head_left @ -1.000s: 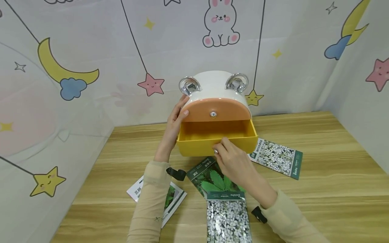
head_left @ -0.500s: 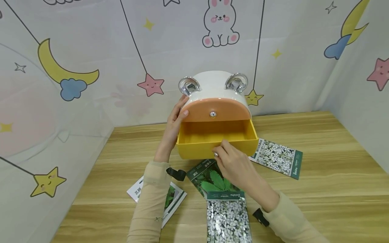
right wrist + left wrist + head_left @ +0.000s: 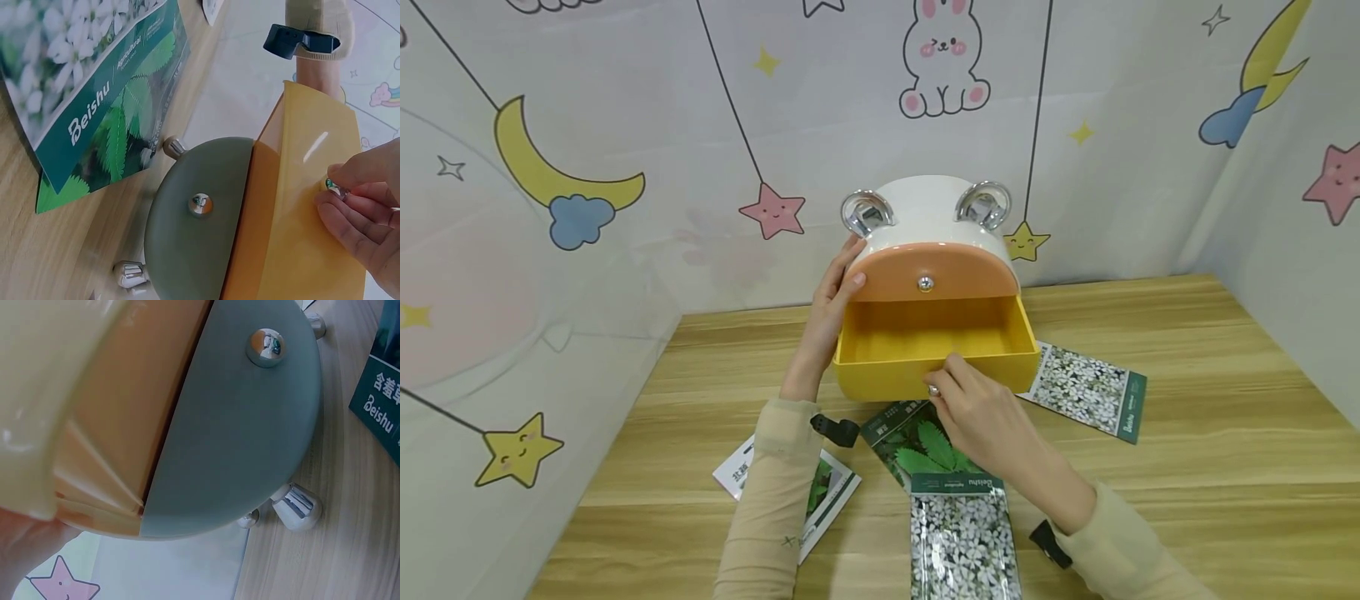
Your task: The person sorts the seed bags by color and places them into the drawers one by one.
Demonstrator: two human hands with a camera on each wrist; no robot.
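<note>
Yellow rectangular plastic drawer, likely light, stiff; my right hand, fingertips closed, pinches its best hold, the round silver knob.

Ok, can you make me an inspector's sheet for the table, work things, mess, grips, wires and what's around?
Surface: light-brown wood-grain table.
Job's things: glossy round-topped white cabinet with silver ears; its box-shaped yellow drawer is open.
Clutter: four glossy packets printed with leaves or white flowers, one overlapping another.
Grips: left grip rests against the cabinet's side; right grip pinches the drawer's round silver knob.
Cables: nothing seen.
Surroundings: white curtain with cartoon prints.
</note>
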